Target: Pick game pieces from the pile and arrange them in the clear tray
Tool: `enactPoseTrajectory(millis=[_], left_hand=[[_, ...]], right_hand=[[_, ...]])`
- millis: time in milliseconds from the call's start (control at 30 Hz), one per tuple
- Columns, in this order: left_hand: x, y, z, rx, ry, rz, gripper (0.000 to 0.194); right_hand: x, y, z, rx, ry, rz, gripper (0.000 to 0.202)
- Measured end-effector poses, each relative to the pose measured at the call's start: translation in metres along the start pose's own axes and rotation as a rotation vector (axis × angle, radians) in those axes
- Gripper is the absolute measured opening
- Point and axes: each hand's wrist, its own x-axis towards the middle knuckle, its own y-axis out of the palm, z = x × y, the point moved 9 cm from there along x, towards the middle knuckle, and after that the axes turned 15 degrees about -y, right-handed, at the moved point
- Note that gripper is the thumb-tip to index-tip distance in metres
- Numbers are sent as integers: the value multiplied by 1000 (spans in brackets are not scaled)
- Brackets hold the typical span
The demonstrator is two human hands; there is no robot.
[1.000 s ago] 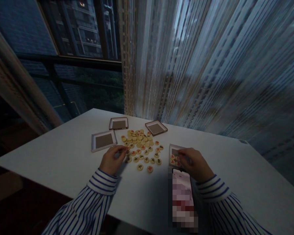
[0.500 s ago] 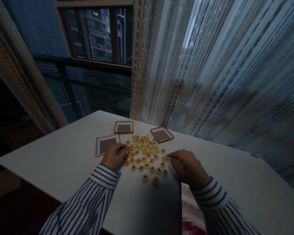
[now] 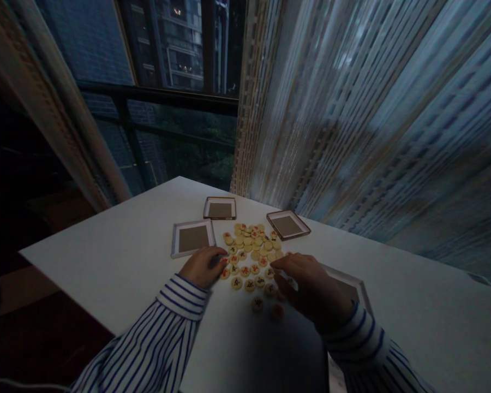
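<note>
Many round Chinese chess pieces [image 3: 249, 284] lie on the white table, some with red characters, some with black. Toward the back they overlap in a loose heap [image 3: 256, 240], where several show blank faces. My left hand [image 3: 204, 267] rests at the left edge of the spread, fingers curved and thumb a little apart, close to the leftmost pieces. Over the right side of the spread reaches my right hand [image 3: 311, 281], its index finger stretched out and thumb apart. It covers some pieces there; I make out nothing held in either hand.
Behind the pieces are shallow trays: one at back left [image 3: 220, 208], a pale one [image 3: 174, 240] beside my left hand, one at back right [image 3: 288, 225]. Another tray [image 3: 364, 297] sits partly behind my right wrist. A string curtain [image 3: 311, 109] hangs beyond the white table [image 3: 106, 262].
My right hand has moved left, from the right edge of the pieces to over them. A tray now shows by my right wrist. The whole view has shifted slightly.
</note>
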Motion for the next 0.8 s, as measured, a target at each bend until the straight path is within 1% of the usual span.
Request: enactPoseTrajectory(millis=[167, 433, 533, 633, 800], left_hand=[[2, 3, 0, 43, -42, 15, 25], [5, 3, -1, 70, -137, 52, 27], [5, 1, 3, 82, -159, 34, 29], [5, 1, 4, 92, -155, 27, 30], [5, 3, 2, 98, -111, 70, 31]], right_hand=[[-2, 4, -1, 4, -4, 11, 18], [-4, -1, -3, 11, -16, 5, 19], [-4, -1, -4, 19, -18, 0, 20], [-4, 0, -4, 20, -17, 5, 19], [-6, 0, -7, 23, -8, 4, 19]])
